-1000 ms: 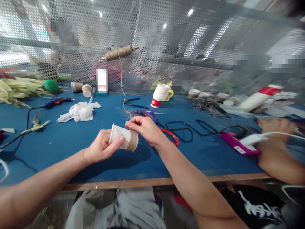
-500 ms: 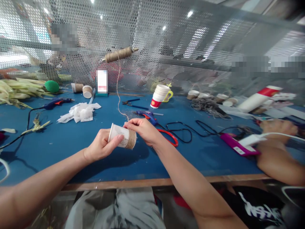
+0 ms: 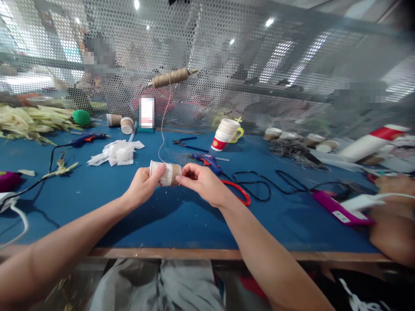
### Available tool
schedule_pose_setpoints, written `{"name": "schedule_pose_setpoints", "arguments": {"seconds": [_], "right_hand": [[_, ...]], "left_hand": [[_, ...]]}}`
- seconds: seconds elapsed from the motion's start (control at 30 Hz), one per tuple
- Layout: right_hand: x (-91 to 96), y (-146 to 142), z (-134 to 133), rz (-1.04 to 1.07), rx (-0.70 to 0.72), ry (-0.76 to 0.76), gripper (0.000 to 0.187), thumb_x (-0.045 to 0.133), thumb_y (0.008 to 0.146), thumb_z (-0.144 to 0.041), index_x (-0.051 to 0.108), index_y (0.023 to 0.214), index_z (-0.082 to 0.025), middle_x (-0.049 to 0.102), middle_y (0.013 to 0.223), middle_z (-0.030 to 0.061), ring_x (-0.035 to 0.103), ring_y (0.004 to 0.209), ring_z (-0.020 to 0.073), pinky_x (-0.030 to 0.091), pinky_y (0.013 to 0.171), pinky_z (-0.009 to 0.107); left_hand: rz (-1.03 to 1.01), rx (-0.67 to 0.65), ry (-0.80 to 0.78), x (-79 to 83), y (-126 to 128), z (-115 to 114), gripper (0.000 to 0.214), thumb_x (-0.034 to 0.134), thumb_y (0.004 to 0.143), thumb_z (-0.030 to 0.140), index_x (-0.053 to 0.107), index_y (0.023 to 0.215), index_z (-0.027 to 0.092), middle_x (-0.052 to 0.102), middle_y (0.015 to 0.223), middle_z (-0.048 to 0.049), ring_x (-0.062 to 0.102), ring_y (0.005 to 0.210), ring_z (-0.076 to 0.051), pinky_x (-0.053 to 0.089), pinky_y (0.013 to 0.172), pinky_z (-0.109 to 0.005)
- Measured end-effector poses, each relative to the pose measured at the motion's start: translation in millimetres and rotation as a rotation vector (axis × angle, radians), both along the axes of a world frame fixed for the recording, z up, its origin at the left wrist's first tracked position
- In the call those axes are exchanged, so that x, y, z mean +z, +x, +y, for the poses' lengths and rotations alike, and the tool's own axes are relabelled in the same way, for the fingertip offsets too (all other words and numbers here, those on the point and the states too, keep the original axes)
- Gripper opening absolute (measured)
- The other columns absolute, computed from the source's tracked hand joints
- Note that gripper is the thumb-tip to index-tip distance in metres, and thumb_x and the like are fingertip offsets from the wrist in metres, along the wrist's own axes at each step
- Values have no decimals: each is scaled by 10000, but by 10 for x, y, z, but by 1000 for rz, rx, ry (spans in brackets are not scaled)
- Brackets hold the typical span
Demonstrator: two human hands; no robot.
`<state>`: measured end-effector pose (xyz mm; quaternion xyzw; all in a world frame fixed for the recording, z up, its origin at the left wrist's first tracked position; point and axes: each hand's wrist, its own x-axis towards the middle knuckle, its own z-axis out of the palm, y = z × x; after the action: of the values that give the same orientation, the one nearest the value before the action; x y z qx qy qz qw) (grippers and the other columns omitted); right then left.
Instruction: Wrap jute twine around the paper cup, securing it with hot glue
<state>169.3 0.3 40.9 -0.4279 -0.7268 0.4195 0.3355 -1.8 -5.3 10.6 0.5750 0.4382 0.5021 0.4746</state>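
Observation:
A white paper cup (image 3: 167, 176), lying sideways above the table, has brown twine (image 3: 176, 172) wound round its base end. My left hand (image 3: 144, 183) is closed on the rim end, thumb along the upper side. At the base end, my right hand (image 3: 202, 181) pinches the cup, its thumb against the wound part and its fingers curled. From a spool of twine (image 3: 170, 78) on a stick at the mesh, a loose strand drops behind the cup. Where that strand meets the cup is hidden.
Behind my right hand lie a blue glue gun (image 3: 207, 160) and pliers (image 3: 189, 143). Stacked paper cups (image 3: 223, 134) stand farther back. White crumpled material (image 3: 116, 153) lies left. At right are a purple power strip (image 3: 340, 209), grey yarn (image 3: 288, 151) and another person's arm (image 3: 394, 216).
The cup has turned more level and moved slightly up and left. My right hand has shifted from the strand above the cup to its base end. The view has swung left.

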Motion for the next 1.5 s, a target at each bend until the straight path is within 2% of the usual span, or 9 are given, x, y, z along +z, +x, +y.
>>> {"name": "schedule_pose_setpoints", "arguments": {"seconds": [0.1,0.2,0.3,0.4,0.53,0.83,1.07,1.23,1.5], "right_hand": [[18,25,15,-2,30,20,210,601,710,-341,471,670,-181,487,625,-29,433,567,95,364,552,243],[49,47,7,-79,59,173,151,589,727,-287,493,676,-183,501,659,-18,454,615,107,378,605,256],[61,56,0,-181,114,319,103,579,738,-238,525,670,-182,522,709,-1,479,682,122,381,670,272],[74,87,18,-221,134,269,111,614,711,-264,545,684,-181,552,731,6,497,689,130,393,670,278],[109,151,51,-108,-34,137,209,600,717,-374,534,733,-176,552,706,10,498,644,125,413,611,272],[24,57,-24,-66,-32,202,408,644,681,-345,458,1012,-196,516,927,58,515,846,159,441,634,273],[34,63,30,-46,-120,108,309,548,750,-445,587,880,-168,615,907,75,557,840,177,428,746,326],[-22,43,91,26,-41,-17,351,469,799,-466,654,867,-174,654,937,64,558,932,183,384,849,340],[-50,-124,23,95,-2,-10,203,585,727,-340,632,799,-156,641,788,29,568,698,129,437,678,274]], "left_hand": [[-118,-118,-67,56,-22,22,387,590,686,472,611,665,86,591,594,-23,499,552,-98,403,552,-210],[-347,-240,-260,124,-60,68,372,617,670,458,629,716,89,627,640,-59,548,571,-125,431,572,-238],[-417,-293,-369,142,-87,99,353,630,667,442,644,738,97,641,660,-67,567,582,-131,432,561,-231],[-345,-238,-274,100,-82,88,336,662,648,415,649,720,87,637,632,-45,545,554,-105,413,550,-215],[-197,-230,-153,50,-49,38,404,659,634,449,665,791,77,656,678,-50,552,601,-114,423,600,-233],[-145,-254,-122,72,-18,-8,458,634,636,493,679,846,89,674,698,-62,569,606,-129,440,603,-236],[-35,-283,-36,46,-20,-38,418,600,666,490,660,757,86,645,667,-47,540,598,-125,444,607,-247],[25,-383,28,58,-21,-91,339,602,686,428,602,599,100,541,534,0,427,504,-80,377,504,-203],[92,-451,-36,-20,-27,-79,448,494,755,485,548,528,103,426,471,27,317,454,-55,263,439,-194]]}}
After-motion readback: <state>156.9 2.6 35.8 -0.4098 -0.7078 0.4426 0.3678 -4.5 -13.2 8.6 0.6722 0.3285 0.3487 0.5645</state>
